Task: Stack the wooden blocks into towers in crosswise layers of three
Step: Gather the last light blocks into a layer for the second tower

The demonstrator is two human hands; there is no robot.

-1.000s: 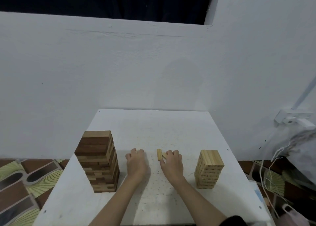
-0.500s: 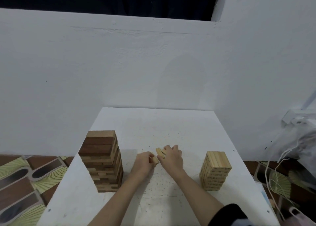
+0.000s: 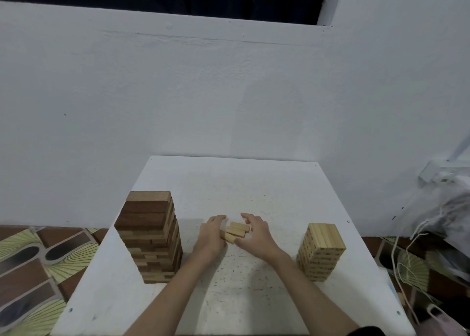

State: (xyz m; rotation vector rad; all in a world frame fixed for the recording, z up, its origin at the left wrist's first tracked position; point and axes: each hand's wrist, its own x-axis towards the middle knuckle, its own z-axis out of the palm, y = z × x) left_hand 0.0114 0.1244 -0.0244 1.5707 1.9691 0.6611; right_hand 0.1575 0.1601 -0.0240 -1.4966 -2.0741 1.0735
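Three light wooden blocks (image 3: 236, 231) lie side by side on the white table (image 3: 244, 290), slightly staggered. My left hand (image 3: 210, 236) presses against their left side. My right hand (image 3: 254, 232) cups their right side, its fingers reaching past the far ends. Both hands have fairly straight fingers and squeeze the blocks together between them. A tall tower of dark and light brown blocks (image 3: 150, 236) stands to the left. A shorter tower of pale blocks (image 3: 321, 250) stands to the right.
The table stands against a white wall. Patterned floor tiles (image 3: 33, 267) show to the left. White cords and a plastic bag (image 3: 442, 223) hang off the table's right side.
One block lay by my right hand a second ago. My left hand has moved in from the left, and now three blocks sit between both hands. The camera has also shifted slightly.
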